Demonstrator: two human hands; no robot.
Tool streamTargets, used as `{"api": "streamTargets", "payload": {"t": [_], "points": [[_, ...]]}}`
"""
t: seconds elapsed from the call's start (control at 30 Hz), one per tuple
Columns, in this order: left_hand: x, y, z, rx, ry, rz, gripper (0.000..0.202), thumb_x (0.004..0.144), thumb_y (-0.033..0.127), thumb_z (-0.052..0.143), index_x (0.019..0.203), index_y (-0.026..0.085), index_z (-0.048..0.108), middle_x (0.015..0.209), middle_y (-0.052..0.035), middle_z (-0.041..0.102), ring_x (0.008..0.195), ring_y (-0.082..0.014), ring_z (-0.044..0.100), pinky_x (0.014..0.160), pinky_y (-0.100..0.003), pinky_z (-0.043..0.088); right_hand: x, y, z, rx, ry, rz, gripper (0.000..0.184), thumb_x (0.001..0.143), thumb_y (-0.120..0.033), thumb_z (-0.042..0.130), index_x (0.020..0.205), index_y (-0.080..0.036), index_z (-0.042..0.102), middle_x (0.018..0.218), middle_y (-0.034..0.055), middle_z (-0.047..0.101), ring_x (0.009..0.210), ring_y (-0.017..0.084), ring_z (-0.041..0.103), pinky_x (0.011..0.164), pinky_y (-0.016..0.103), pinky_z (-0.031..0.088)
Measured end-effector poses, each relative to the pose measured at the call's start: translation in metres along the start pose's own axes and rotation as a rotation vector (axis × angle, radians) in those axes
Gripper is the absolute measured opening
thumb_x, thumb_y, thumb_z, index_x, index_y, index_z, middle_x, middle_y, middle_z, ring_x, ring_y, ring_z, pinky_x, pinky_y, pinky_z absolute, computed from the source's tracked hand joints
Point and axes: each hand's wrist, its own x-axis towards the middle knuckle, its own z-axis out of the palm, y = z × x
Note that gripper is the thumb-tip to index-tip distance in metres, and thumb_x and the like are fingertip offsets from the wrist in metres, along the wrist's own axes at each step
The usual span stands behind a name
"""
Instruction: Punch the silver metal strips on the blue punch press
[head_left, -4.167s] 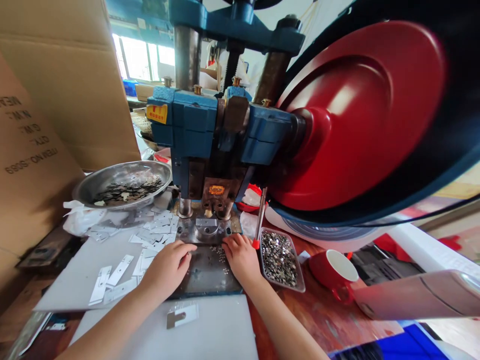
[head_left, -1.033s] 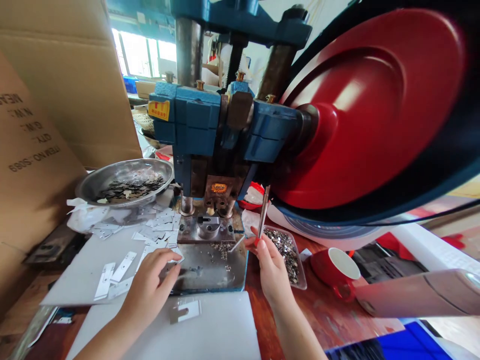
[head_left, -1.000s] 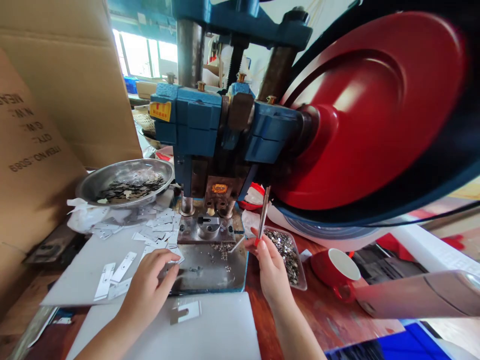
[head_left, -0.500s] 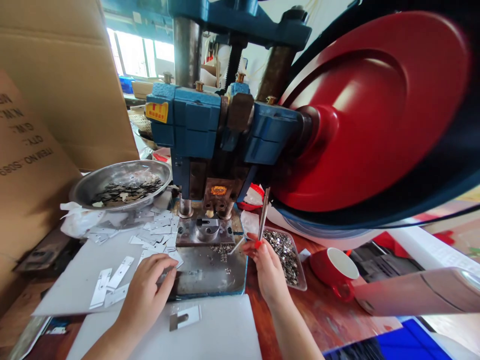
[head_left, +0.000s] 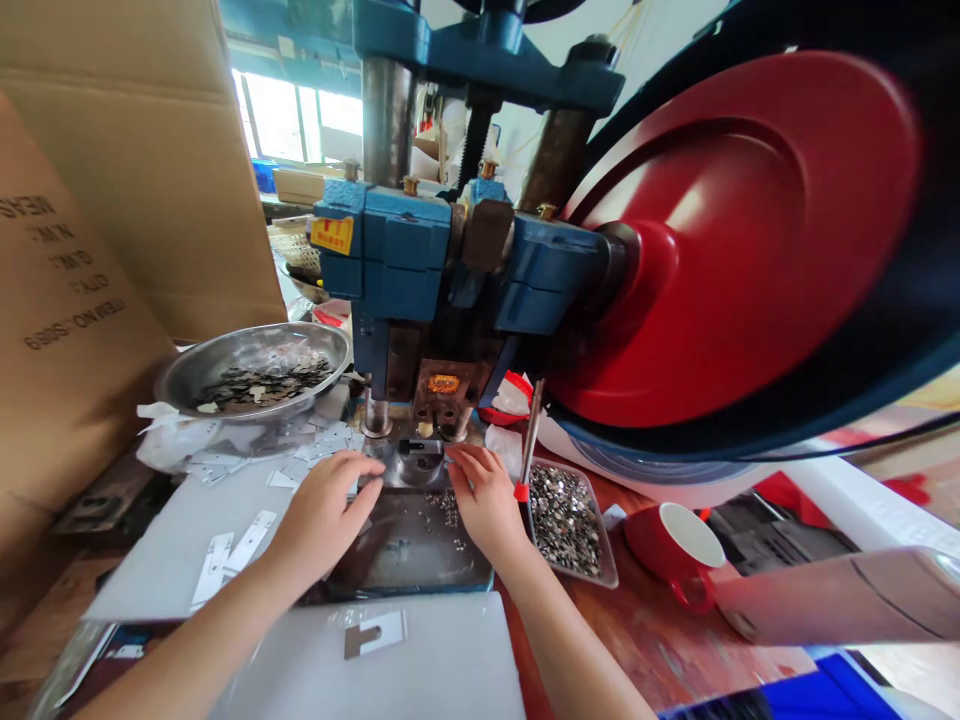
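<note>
Loading seems underway: left hand [head_left: 324, 507] and right hand [head_left: 484, 497], fingers loosely bent, grasp unclear, touch the die [head_left: 417, 458] ahead, needing exact seating next.

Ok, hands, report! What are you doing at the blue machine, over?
Left hand and right hand both at the metal block under the blue press, fingertips on it. What they pinch: hidden. Red-handled tool stands just beside the right hand.

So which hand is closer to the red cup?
The right hand, just across the tray of small metal parts from the red cup. The left hand is farther, beyond the press base.
</note>
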Motion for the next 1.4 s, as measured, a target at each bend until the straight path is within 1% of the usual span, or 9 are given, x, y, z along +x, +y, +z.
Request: {"api": "streamTargets", "payload": {"t": [0.07,0.17,0.3,0.57,0.73,0.87,1.03,1.13,1.4], "points": [[0.030,0.005,-0.001,0.007,-0.048,-0.017,0.025,0.087,0.033,0.046,0.103,0.025,0.064,0.109,-0.0044,0.064,0.104,-0.0230,0.058,0.088,-0.036,0.046,0.006,-0.006,0.003,-0.134,-0.023,-0.114,0.028,0.092,-0.024,0.047,0.112,-0.021,0.067,0.118,0.0074,0.064,0.112,0.025,0.053,0.098,0.042,0.040],[0.064,0.008,0.004,0.048,-0.127,-0.048,0.027,0.085,0.032,0.048,0.104,0.022,0.064,0.108,-0.0066,0.065,0.101,-0.0237,0.060,0.088,-0.036,0.045,0.009,-0.009,0.005,-0.268,-0.067,-0.167,0.028,0.092,-0.027,0.049,0.115,-0.024,0.065,0.125,0.0051,0.061,0.118,0.026,0.048,0.101,0.045,0.038],[0.082,0.007,0.011,0.069,-0.200,-0.050,0.021,0.078,0.032,0.055,0.092,0.023,0.067,0.099,-0.0054,0.068,0.092,-0.0241,0.063,0.084,-0.035,0.046,0.009,-0.009,0.005,-0.328,-0.106,-0.170,0.027,0.093,-0.029,0.049,0.115,-0.028,0.065,0.122,0.0029,0.063,0.116,0.025,0.049,0.101,0.045,0.037],[0.088,0.011,0.009,-0.001,-0.231,-0.096,0.012,0.069,0.033,0.062,0.073,0.023,0.067,0.084,-0.0037,0.069,0.081,-0.0236,0.063,0.075,-0.032,0.044,0.009,-0.009,0.006,-0.350,-0.102,-0.165,0.026,0.093,-0.029,0.050,0.114,-0.029,0.066,0.121,0.0034,0.063,0.114,0.025,0.051,0.101,0.047,0.034],[0.086,0.005,-0.002,-0.153,-0.206,-0.213,0.025,0.073,0.042,0.056,0.075,0.019,0.066,0.074,-0.0020,0.070,0.071,-0.0205,0.064,0.064,-0.028,0.044,0.008,-0.009,0.005,-0.347,-0.101,-0.155,0.026,0.093,-0.029,0.051,0.115,-0.030,0.065,0.121,0.0032,0.062,0.115,0.025,0.051,0.102,0.047,0.033],[0.081,0.000,-0.006,-0.222,-0.174,-0.267,0.030,0.075,0.044,0.052,0.079,0.017,0.065,0.075,-0.0021,0.070,0.072,-0.0196,0.063,0.064,-0.028,0.044,0.008,-0.009,0.004,-0.341,-0.110,-0.153,0.026,0.093,-0.029,0.051,0.115,-0.030,0.065,0.121,0.0030,0.062,0.115,0.025,0.050,0.103,0.047,0.033],[0.081,0.005,0.005,-0.224,-0.228,-0.233,0.026,0.073,0.043,0.056,0.077,0.019,0.068,0.079,-0.0028,0.073,0.077,-0.0225,0.065,0.070,-0.030,0.045,0.009,-0.008,0.004,-0.346,-0.107,-0.167,0.026,0.093,-0.029,0.050,0.114,-0.030,0.065,0.122,0.0038,0.062,0.115,0.024,0.050,0.102,0.047,0.034],[0.084,0.010,0.013,-0.180,-0.223,-0.217,0.025,0.074,0.041,0.055,0.079,0.021,0.068,0.083,-0.0037,0.073,0.079,-0.0233,0.065,0.071,-0.031,0.045,0.009,-0.007,0.004,-0.352,-0.110,-0.176,0.026,0.093,-0.030,0.050,0.114,-0.030,0.065,0.123,0.0031,0.061,0.116,0.024,0.049,0.102,0.047,0.034],[0.087,0.011,0.019,-0.046,-0.210,-0.188,0.018,0.076,0.035,0.053,0.072,0.023,0.066,0.075,-0.0007,0.070,0.073,-0.0203,0.063,0.066,-0.028,0.041,0.012,-0.009,0.006,-0.308,-0.130,-0.174,0.027,0.093,-0.031,0.049,0.116,-0.028,0.063,0.122,0.0030,0.062,0.118,0.025,0.048,0.106,0.049,0.028]]}}
